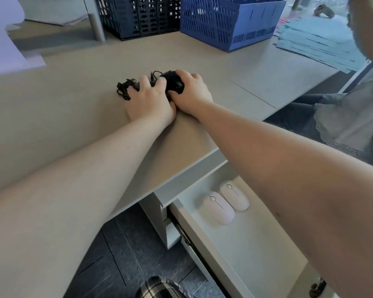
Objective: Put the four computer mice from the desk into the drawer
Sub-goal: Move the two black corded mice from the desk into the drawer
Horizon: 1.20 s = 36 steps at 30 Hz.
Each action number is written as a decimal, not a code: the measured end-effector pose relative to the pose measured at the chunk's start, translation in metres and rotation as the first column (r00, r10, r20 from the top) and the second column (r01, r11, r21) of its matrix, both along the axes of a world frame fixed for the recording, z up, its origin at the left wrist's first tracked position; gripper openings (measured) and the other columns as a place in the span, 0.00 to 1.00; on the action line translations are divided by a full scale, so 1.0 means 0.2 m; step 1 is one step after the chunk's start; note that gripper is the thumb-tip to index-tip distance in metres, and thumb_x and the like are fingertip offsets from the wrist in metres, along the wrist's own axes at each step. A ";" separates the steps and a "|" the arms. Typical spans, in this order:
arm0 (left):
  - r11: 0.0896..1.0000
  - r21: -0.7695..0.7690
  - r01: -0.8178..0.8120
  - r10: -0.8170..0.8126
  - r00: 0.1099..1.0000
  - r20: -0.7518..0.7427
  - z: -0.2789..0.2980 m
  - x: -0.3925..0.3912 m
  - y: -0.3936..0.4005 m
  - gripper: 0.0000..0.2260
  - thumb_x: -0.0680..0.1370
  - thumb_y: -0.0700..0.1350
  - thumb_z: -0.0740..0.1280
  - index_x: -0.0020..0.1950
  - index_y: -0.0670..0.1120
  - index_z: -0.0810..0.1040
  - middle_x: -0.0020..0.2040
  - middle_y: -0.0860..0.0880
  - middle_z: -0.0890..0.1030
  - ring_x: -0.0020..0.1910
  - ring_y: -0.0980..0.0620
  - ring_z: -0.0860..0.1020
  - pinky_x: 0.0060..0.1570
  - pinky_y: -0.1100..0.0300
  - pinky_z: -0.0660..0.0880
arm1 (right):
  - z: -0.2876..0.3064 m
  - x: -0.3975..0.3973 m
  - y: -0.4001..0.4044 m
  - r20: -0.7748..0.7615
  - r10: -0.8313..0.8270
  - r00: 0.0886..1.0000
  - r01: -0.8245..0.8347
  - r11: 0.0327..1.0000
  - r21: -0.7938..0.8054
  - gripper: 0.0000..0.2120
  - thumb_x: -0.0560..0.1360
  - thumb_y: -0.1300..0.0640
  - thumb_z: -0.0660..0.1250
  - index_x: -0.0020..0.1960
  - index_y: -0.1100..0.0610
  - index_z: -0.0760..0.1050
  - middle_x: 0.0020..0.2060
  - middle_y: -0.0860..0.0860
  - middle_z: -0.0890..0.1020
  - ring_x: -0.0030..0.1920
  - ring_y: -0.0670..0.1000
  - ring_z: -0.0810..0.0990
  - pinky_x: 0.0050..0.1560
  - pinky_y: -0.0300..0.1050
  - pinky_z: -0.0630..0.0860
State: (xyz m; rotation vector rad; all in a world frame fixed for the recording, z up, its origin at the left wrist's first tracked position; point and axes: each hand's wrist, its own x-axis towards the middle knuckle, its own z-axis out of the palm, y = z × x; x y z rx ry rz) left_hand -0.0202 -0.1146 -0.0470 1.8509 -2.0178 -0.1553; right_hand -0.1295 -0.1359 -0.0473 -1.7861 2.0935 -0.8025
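Observation:
Two pale pink mice (219,208) (235,196) lie side by side in the open white drawer (246,244) under the desk edge. On the beige desk (73,117), my right hand (190,93) is closed over a black wired mouse (173,82). My left hand (151,102) lies beside it over another black mouse, almost wholly hidden, with its bundled black cable (124,88) sticking out to the left. The two hands touch each other.
A dark blue file crate (138,16) and a lighter blue one (230,24) stand at the back of the desk. Light blue folders (319,41) lie at the right. Another person sits at the right edge. White paper lies at the far left.

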 end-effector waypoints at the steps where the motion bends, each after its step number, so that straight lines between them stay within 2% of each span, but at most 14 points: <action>1: 0.999 -0.046 -0.001 0.001 1.000 0.007 -0.01 0.00 0.00 0.16 0.74 0.51 0.63 0.61 0.50 0.69 0.64 0.42 0.68 0.61 0.34 0.68 0.54 0.44 0.70 | 0.00 0.00 0.00 0.015 -0.015 1.000 0.016 1.000 -0.024 0.28 0.72 0.47 0.65 0.71 0.45 0.64 0.67 0.54 0.70 0.66 0.58 0.71 0.62 0.50 0.72; 6: 0.986 -0.160 0.034 -0.033 0.999 0.013 -0.05 -0.01 0.07 0.13 0.74 0.50 0.64 0.57 0.49 0.72 0.61 0.42 0.70 0.55 0.36 0.71 0.46 0.46 0.71 | -0.01 -0.01 0.09 0.029 -0.085 0.996 0.087 0.991 -0.103 0.20 0.70 0.48 0.67 0.61 0.48 0.71 0.57 0.55 0.72 0.57 0.60 0.74 0.54 0.49 0.74; 10: 0.978 -0.197 0.064 -0.066 0.998 -0.004 -0.05 0.00 0.15 0.10 0.72 0.50 0.63 0.49 0.47 0.76 0.57 0.43 0.72 0.50 0.37 0.72 0.46 0.46 0.74 | -0.01 -0.02 0.21 0.012 -0.120 0.993 0.120 0.985 -0.123 0.19 0.69 0.49 0.67 0.59 0.51 0.71 0.54 0.56 0.72 0.55 0.61 0.74 0.53 0.50 0.74; 15: 0.978 -0.175 0.115 -0.116 0.993 0.009 -0.03 -0.02 0.34 0.10 0.72 0.51 0.63 0.48 0.46 0.76 0.56 0.44 0.72 0.51 0.37 0.72 0.43 0.48 0.73 | -0.01 -0.06 0.41 0.027 -0.139 0.990 0.141 0.982 -0.123 0.18 0.70 0.48 0.67 0.59 0.50 0.72 0.54 0.56 0.72 0.57 0.60 0.72 0.54 0.50 0.74; 18: 0.975 -0.165 0.149 -0.145 0.989 0.040 -0.01 -0.03 0.45 0.11 0.71 0.52 0.64 0.48 0.47 0.77 0.55 0.45 0.72 0.51 0.38 0.73 0.39 0.51 0.69 | -0.02 -0.08 0.55 0.077 -0.157 0.985 0.166 0.978 -0.127 0.20 0.70 0.48 0.67 0.61 0.49 0.72 0.56 0.56 0.72 0.58 0.60 0.71 0.58 0.52 0.74; 22: 0.961 -0.183 0.207 -0.197 0.978 0.072 0.00 -0.07 0.64 0.12 0.71 0.53 0.65 0.49 0.48 0.77 0.55 0.46 0.73 0.50 0.40 0.74 0.36 0.54 0.64 | -0.03 -0.13 0.77 0.139 -0.174 0.975 0.194 0.969 -0.150 0.22 0.71 0.51 0.68 0.64 0.49 0.72 0.58 0.56 0.72 0.61 0.58 0.69 0.58 0.46 0.70; 26: 0.924 -0.242 0.296 -0.280 0.955 0.100 -0.04 -0.15 0.84 0.13 0.69 0.51 0.67 0.52 0.49 0.78 0.54 0.46 0.75 0.50 0.40 0.75 0.33 0.55 0.65 | -0.06 -0.24 0.99 0.219 -0.220 0.950 0.262 0.947 -0.185 0.22 0.70 0.53 0.70 0.64 0.51 0.73 0.59 0.57 0.74 0.61 0.58 0.72 0.59 0.47 0.72; 30: 0.860 -0.299 0.413 -0.385 0.911 0.149 -0.08 -0.27 1.02 0.15 0.66 0.50 0.69 0.51 0.49 0.80 0.49 0.45 0.78 0.44 0.39 0.77 0.30 0.57 0.65 | -0.11 -0.39 1.18 0.232 -0.270 0.935 0.307 0.941 -0.143 0.22 0.70 0.53 0.70 0.63 0.51 0.73 0.60 0.55 0.75 0.60 0.55 0.74 0.56 0.43 0.70; 33: 0.859 -0.224 0.460 -0.439 0.888 0.136 -0.14 -0.37 1.15 0.15 0.68 0.50 0.68 0.53 0.48 0.80 0.52 0.45 0.78 0.47 0.41 0.77 0.33 0.55 0.66 | -0.17 -0.49 1.29 0.165 -0.286 0.944 0.297 0.953 -0.049 0.22 0.70 0.53 0.70 0.64 0.51 0.73 0.59 0.56 0.76 0.61 0.55 0.74 0.54 0.43 0.68; 36: 0.887 -0.021 0.461 -0.456 0.883 0.108 -0.22 -0.45 1.26 0.13 0.71 0.52 0.66 0.53 0.49 0.77 0.56 0.46 0.74 0.53 0.41 0.74 0.37 0.54 0.66 | -0.27 -0.57 1.39 0.107 -0.286 0.952 0.277 0.956 0.093 0.22 0.70 0.53 0.70 0.64 0.51 0.74 0.58 0.56 0.79 0.59 0.56 0.76 0.55 0.45 0.72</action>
